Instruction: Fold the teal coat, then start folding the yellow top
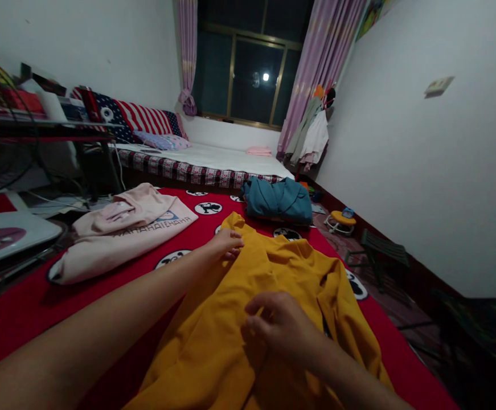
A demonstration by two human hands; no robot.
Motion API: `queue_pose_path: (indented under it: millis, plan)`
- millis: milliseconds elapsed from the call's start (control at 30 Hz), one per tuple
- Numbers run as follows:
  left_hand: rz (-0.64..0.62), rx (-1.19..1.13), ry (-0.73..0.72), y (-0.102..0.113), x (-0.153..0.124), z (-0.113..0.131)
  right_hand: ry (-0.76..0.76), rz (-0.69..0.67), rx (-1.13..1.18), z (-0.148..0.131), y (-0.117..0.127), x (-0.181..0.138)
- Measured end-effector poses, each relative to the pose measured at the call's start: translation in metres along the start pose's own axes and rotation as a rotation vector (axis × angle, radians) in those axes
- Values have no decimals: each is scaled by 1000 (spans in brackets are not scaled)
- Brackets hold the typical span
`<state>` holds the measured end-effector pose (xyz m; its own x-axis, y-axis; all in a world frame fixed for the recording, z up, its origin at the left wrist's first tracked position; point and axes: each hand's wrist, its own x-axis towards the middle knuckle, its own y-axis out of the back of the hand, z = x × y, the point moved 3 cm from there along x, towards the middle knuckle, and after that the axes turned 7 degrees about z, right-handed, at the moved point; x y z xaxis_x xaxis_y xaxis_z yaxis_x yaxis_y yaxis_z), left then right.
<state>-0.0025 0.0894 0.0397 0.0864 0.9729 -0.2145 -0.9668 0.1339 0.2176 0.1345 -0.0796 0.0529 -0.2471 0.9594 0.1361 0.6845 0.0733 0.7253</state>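
A mustard-yellow long-sleeved jacket (251,279) lies spread over the red bedcover (119,307), its collar end away from me and its right sleeve angled down toward me. My left hand (227,244) is at the jacket's upper left edge, fingers loosely stretched over the cloth. Above the jacket's middle is my right hand (282,324), its fingers bent and a gap between thumb and forefinger, with no cloth visible in them. A folded teal garment (277,200) sits beyond the collar. To the left lies a folded pale pink sweatshirt (123,236) with lettering.
Behind the red bedcover stands another bed (222,155) with a white sheet and a pillow (162,140). A cluttered desk (46,126) is at the left. Along the right wall are a folding stool (382,250) and a small yellow-seated stool (341,219).
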Motion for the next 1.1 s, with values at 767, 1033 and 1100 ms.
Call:
queue_pose_path:
  millis: [767,1033,1100]
  plan:
    - [-381,-365,-19,15,-80,-40,69,204,-132,59,10,194]
    - [-354,-562,36,8,-86,-38,-188,327,-354,54,45,239]
    - [-308,-558,60,10,-83,-42,-239,443,-363,52,47,249]
